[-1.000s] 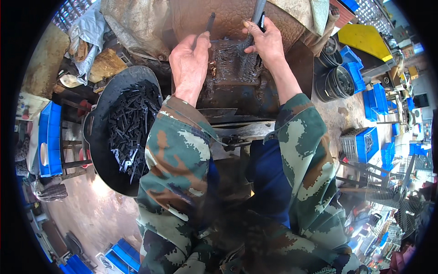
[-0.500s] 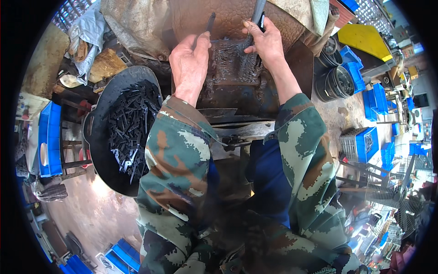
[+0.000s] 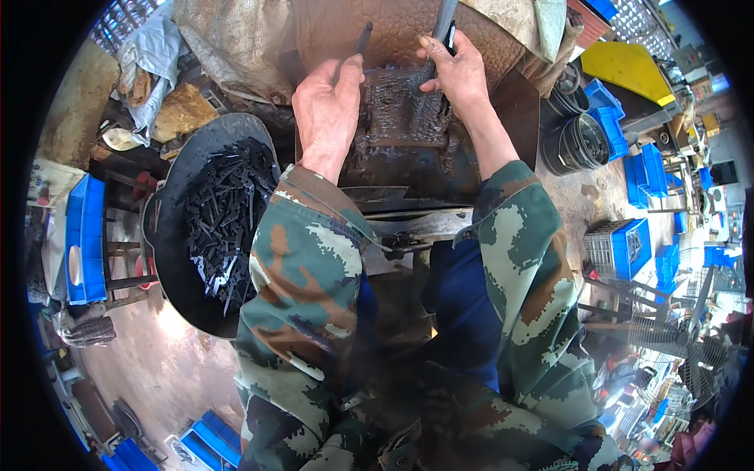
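The dark slim rod at the upper middle of the frame seems the likeliest thing to go astray: the left hand has it by its lower part, with the far end standing free, so a knock on that end could twist it out of the grasp. In the right hand, the grey bar and a black strip lie close together, and a loosened thumb might let one slide against the other. Fingers could also get scraped, as both hands work just above the crusted dark block (its surface looks pitted and grimy), and a slip would bring the knuckles down onto it.

Both forearms reach up from the lower edge in camouflage sleeves, converging toward the upper middle. The left hand shows its back, fingers closed and clamped on the rod, which leans slightly right at its top. The right hand comes in from the right side, its thumb and fingers closed around the bar and strip; I cannot tell which of the two takes most of the grip. At left, a black tub holds a heap of dark strips, well apart from both hands.
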Motion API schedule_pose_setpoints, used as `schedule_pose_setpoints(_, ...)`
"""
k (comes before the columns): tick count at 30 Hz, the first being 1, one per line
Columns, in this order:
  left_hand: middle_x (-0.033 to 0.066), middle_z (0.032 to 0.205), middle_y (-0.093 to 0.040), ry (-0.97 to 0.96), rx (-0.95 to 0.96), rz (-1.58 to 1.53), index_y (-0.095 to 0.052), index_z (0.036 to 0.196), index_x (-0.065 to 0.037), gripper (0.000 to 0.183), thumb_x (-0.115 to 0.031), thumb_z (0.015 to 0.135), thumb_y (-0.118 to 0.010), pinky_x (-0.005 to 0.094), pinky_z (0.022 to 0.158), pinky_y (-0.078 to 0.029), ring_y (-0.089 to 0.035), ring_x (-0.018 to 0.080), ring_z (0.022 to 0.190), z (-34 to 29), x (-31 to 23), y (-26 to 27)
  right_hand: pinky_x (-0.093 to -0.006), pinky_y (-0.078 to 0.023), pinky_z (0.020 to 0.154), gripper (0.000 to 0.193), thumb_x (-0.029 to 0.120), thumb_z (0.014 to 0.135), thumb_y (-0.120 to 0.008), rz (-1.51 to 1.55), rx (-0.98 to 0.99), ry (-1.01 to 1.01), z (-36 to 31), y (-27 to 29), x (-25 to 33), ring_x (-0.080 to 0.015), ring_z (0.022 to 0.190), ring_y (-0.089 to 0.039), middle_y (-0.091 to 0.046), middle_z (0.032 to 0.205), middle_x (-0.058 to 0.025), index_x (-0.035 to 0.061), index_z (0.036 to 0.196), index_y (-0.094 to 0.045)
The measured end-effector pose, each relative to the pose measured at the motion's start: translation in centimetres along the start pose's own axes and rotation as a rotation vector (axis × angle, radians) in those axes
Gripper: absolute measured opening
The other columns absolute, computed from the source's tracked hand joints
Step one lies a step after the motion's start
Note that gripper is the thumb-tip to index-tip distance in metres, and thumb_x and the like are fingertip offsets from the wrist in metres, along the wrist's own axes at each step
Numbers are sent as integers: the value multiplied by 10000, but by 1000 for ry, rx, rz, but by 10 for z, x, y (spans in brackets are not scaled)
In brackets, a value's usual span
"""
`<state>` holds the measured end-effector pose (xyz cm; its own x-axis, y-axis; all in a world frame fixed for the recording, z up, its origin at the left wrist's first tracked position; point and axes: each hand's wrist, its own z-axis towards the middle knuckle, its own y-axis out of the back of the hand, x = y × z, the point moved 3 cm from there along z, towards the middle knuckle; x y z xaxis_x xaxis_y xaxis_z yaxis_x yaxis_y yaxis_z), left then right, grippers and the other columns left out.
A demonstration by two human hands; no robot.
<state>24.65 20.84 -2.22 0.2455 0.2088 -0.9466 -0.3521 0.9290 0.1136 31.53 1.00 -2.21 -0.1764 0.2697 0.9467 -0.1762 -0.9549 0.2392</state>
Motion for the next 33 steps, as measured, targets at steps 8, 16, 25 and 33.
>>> schedule_pose_setpoints(8,-60,621,-441,13,5,18,-692,811,-38,347,-352,954,-656,260,540,-293,-369,53,594,-1,-2,0,-300,-563,504,272,273,956,-679,-3,1,-5,-1,0,1,-163,560,-673,-714,925,-61,35,1069,-612)
schedule_pose_setpoints(16,-65,614,-416,12,11,-6,-693,820,-40,347,-358,953,-658,260,528,-280,-351,51,580,-1,-4,-1,-310,-559,523,282,283,958,-675,-38,5,-16,-2,1,2,-172,555,-683,-722,935,-66,33,1070,-607)
schedule_pose_setpoints(25,82,663,-617,44,31,42,-691,880,45,339,-288,926,-656,333,658,-471,-533,143,651,-2,-7,1,-314,-562,527,289,282,957,-677,-30,0,-9,-1,1,1,-180,564,-692,-731,937,-75,27,1071,-603)
schedule_pose_setpoints(33,0,645,-536,28,32,-5,-707,898,10,280,-262,928,-646,287,585,-382,-443,88,611,-3,-7,1,-315,-563,515,276,267,957,-676,-22,0,0,-2,-4,2,-175,567,-684,-728,928,-76,26,1069,-602)
